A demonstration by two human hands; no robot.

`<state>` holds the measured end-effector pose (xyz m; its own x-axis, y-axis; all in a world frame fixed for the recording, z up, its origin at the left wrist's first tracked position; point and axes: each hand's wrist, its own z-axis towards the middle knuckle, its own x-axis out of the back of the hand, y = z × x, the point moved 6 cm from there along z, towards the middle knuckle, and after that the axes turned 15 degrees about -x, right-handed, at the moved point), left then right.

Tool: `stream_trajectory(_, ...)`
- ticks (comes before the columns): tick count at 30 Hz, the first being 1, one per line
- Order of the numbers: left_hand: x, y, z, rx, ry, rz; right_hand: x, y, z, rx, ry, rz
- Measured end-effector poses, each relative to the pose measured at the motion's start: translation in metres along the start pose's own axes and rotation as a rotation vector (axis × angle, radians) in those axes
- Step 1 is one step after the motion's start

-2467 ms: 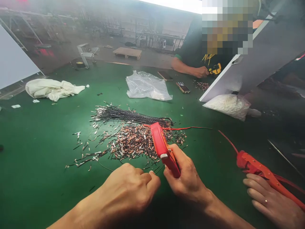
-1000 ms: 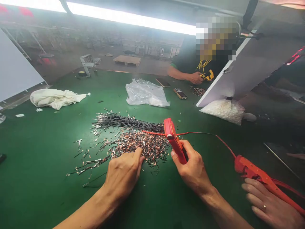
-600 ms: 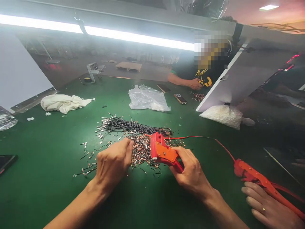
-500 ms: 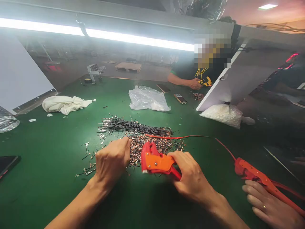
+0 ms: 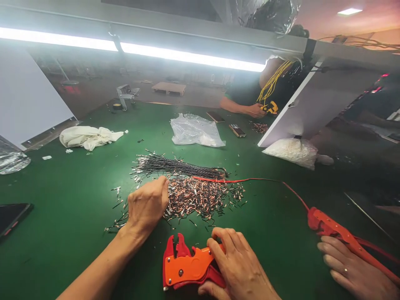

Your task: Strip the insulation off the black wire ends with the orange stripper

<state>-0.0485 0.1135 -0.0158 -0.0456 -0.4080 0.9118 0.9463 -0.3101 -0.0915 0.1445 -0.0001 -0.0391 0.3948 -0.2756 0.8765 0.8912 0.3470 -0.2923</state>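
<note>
My right hand (image 5: 236, 262) is wrapped round the handles of an orange and red wire stripper (image 5: 189, 266), close to me. Its jaws point away from me, with a gap between them. My left hand (image 5: 146, 202) is closed at the left edge of a pile of short cut wire ends (image 5: 200, 198), copper and black. Its fingertips face away, so whatever they may pinch is hidden. Just behind the pile lies a bundle of black wires (image 5: 178, 166) with bare silvery ends at the left. A red wire (image 5: 231, 181) runs rightward along the bundle's near side.
At right, another person's hand (image 5: 353, 266) rests by a second orange stripper (image 5: 340, 231). Across the green table (image 5: 78, 187), a co-worker's hand (image 5: 256, 110) holds a yellow tool (image 5: 270, 108). A plastic bag (image 5: 195, 130), white cloth (image 5: 90, 136) and phone (image 5: 14, 216) lie around.
My right hand has drawn the wire stripper back toward me and a little left, off the pile, uncovering the wire ends. My left hand stays near the pile's left edge.
</note>
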Motion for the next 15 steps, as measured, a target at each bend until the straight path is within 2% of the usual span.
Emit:
stream_trajectory(8, -0.003, 0.001, 0.0, 0.009, -0.056, 0.019, 0.007, -0.002, -0.003, 0.056, 0.125, -0.015)
stream_trajectory(12, -0.002, 0.002, 0.0, 0.01, -0.055, 0.021, 0.012, -0.009, -0.008, 0.089, 0.065, 0.094)
stream_trajectory(15, 0.0, 0.004, 0.0, 0.011, -0.051, 0.023, 0.015, -0.012, -0.026, 0.071, 0.041, 0.115)
